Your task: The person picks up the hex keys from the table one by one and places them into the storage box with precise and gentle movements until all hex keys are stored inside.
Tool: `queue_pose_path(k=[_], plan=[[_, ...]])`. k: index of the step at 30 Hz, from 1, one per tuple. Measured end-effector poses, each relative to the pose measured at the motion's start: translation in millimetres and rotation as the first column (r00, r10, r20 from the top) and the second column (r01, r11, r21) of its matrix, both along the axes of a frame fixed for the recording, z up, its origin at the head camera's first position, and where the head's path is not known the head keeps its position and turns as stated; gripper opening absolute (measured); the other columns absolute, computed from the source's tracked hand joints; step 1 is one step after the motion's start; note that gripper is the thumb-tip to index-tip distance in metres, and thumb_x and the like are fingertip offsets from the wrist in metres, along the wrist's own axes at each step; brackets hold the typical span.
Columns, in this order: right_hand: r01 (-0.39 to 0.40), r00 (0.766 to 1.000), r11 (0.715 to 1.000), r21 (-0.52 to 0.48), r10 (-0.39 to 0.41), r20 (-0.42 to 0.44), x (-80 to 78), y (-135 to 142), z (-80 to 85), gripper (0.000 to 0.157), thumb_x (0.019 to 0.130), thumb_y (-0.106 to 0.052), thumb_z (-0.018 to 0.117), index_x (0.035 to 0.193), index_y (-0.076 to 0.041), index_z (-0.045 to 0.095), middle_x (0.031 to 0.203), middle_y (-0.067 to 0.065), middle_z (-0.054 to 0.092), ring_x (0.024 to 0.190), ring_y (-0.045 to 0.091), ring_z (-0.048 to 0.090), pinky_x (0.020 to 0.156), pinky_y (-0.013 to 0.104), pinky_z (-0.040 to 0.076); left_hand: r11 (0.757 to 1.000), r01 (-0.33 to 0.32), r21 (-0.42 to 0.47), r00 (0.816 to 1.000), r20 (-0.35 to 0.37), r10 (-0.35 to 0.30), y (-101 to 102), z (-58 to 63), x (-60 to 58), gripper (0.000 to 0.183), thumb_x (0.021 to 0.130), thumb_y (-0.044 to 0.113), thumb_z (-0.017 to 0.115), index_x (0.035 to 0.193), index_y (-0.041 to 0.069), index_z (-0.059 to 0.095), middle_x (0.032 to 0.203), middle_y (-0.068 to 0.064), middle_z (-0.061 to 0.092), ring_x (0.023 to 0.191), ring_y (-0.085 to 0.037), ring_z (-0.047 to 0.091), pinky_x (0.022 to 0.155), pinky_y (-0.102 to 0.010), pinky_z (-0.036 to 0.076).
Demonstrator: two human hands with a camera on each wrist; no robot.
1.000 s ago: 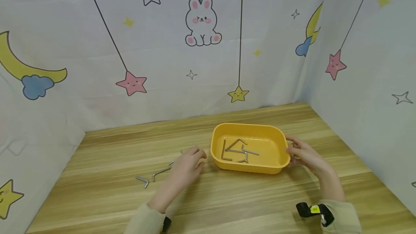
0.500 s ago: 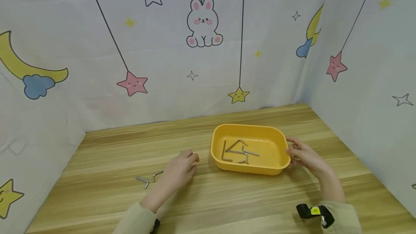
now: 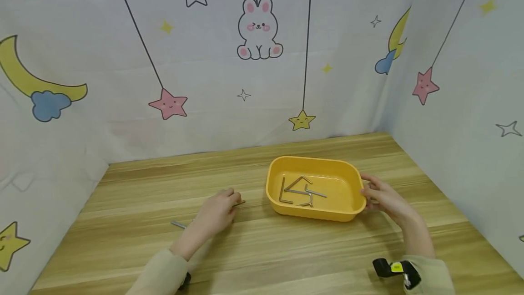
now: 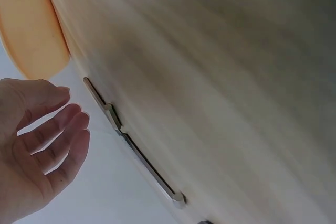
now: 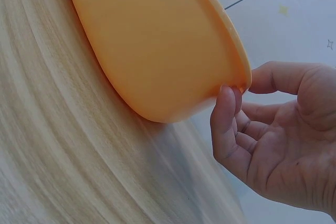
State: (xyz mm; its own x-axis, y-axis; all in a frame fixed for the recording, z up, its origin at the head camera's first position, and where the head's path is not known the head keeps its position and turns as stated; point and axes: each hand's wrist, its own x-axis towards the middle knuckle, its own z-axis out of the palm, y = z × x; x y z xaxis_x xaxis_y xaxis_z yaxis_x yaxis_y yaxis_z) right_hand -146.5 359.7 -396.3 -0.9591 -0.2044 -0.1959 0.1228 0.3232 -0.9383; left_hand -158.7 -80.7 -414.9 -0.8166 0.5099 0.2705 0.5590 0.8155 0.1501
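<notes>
My right hand point(image 3: 385, 197) grips the right end of a yellow plastic bin point(image 3: 352, 190); in the right wrist view, thumb and fingers pinch its rim. Inside lie several L-shaped hex keys point(image 3: 317, 192). My left hand point(image 3: 214, 213) hovers left of the bin, fingers loosely bent. One hex key point(image 3: 239, 203) shows just past its fingertips, partly hidden. The left wrist view has the left hand point(image 4: 42, 150) apart from hex keys point(image 4: 147, 167) on the table, with nothing between thumb and fingers. Another hex key point(image 3: 178, 225) is partly covered by the left wrist.
The wood-patterned table point(image 3: 286, 258) meets a white printed curtain point(image 3: 204, 58) at the back and sides. A black wrist camera point(image 3: 397, 270) sits by the right sleeve, and part of another shows under the left sleeve.
My left hand has drifted left, away from the bin, and now covers more of the loose hex keys. The tip of one shows at its right. Right hand and bin stay put.
</notes>
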Motion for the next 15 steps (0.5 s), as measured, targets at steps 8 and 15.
queue_pose_path(k=[8, 15], plan=[[0.0, 1.0, 1.0, -0.001, 0.0, 0.003, 0.4, -0.5, 1.8, 0.067, 0.097, -0.013, 0.047, 0.152, 0.001, 0.011, 0.084, 0.004, 0.047, 0.068, 0.009, 0.05, 0.07, 0.033, 0.055, 0.999, 0.024, -0.048, 1.0, -0.008, -0.025, -7.4, -4.1, -6.0, 0.016, 0.077, 0.001, 0.074, 0.088, 0.009, 0.065, 0.078, 0.001, 0.058, 0.066, -0.009, 0.049, 0.052, -0.018, 0.036], [0.005, 1.0, 1.0, -0.011, -0.005, 0.005, 0.6, -0.2, 1.2, 0.067, 0.097, -0.013, 0.048, 0.152, 0.002, 0.011, 0.083, 0.002, 0.046, 0.068, 0.008, 0.05, 0.07, 0.032, 0.055, 0.99, 0.09, -0.105, 0.991, -0.089, -0.1, -9.9, -8.5, -10.0, 0.015, 0.079, 0.004, 0.074, 0.086, 0.012, 0.063, 0.077, 0.003, 0.056, 0.063, -0.008, 0.045, 0.051, -0.016, 0.035]])
